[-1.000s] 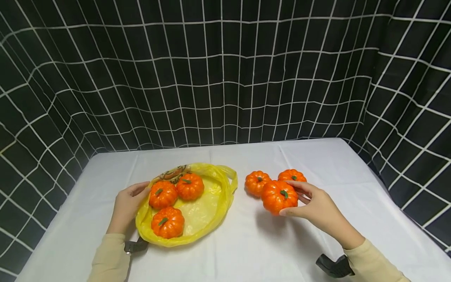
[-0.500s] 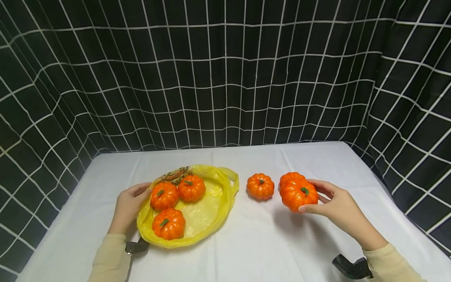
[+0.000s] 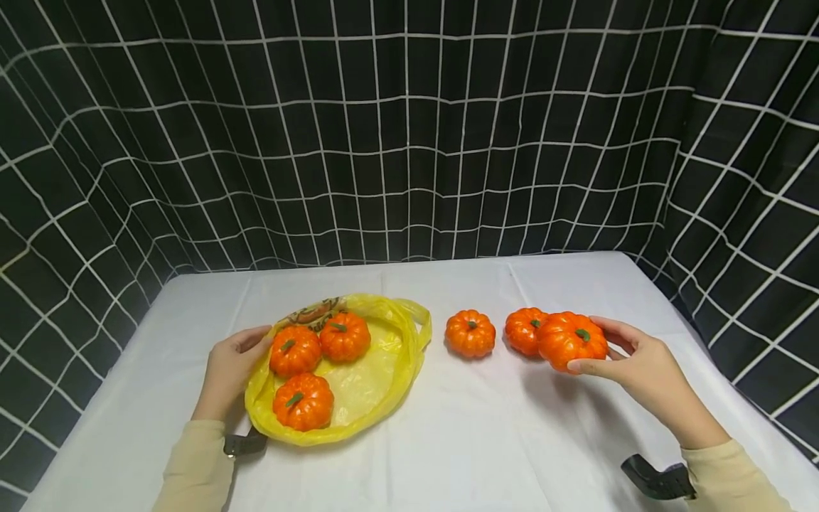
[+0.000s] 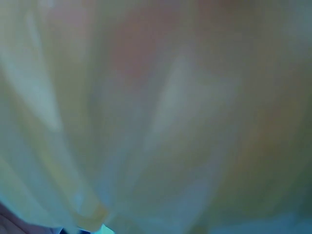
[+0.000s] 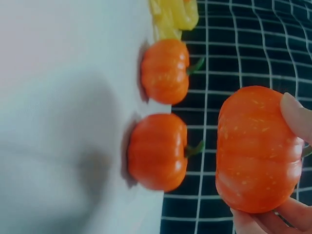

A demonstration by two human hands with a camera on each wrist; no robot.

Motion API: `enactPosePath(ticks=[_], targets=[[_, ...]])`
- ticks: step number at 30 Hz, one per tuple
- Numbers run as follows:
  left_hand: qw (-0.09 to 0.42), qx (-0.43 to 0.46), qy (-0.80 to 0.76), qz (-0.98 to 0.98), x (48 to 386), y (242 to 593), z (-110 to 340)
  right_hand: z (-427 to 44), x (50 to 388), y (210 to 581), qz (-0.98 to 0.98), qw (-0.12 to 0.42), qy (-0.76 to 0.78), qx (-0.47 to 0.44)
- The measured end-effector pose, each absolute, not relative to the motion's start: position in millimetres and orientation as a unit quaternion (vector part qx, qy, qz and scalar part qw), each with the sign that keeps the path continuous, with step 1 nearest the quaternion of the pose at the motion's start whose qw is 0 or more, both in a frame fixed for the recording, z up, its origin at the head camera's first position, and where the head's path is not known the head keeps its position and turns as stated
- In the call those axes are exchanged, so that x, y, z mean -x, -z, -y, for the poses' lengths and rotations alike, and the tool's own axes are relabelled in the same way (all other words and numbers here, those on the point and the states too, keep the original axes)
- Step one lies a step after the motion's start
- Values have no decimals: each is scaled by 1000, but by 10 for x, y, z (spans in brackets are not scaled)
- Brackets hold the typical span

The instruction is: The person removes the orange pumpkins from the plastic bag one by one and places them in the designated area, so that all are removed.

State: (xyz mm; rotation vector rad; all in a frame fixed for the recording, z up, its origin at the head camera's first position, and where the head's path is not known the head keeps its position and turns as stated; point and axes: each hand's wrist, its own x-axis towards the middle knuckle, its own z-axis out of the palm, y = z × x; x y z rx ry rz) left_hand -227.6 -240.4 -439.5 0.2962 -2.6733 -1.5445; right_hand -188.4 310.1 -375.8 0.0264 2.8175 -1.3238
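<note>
Table edges: white table point(image 3: 441, 441) runs back to the black grid curtain point(image 3: 409, 142); right edge sits well apart from the held pumpkin point(image 3: 569, 343).
Bag: yellow bag point(image 3: 365, 397) left of centre, mouth spread upward, handle loop point(image 3: 415, 311) at back right. Plain plastic floor shows on its right half.
Gap: I get a strip of cloth between bag and left loose pumpkin point(image 3: 470, 333); right loose pumpkin point(image 3: 523, 331) is just beside that one, not touching.
Front room: wide stretch of cloth, from bag across to the right forearm.
Tight spot: head view overlaps held and right loose pumpkins; my right wrist view shows them near but apart.
Height: held pumpkin is off the table, shadow below it.
Bagged: rear left pumpkin point(image 3: 295, 352), rear right pumpkin point(image 3: 345, 337), front pumpkin point(image 3: 303, 402), all toward the bag's left and back.
Right hand: right hand point(image 3: 640, 366) grips the held pumpkin from its right, thumb on the near side, fingers round the far side, stem up.
Left hand: left hand point(image 3: 229, 373) pinches the bag's left rim; fingertips partly hidden, and my left wrist view is just blurred plastic.
Arms: both angle in from the near side, beige sleeves point(image 3: 195, 466), black wrist mounts point(image 3: 657, 478).
</note>
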Motion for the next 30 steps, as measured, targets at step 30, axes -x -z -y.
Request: enactPosePath(ticks=[30], targets=[[19, -97, 497, 862, 2262, 4381, 2381, -3584, 2217, 4067, -899, -3, 432, -74]])
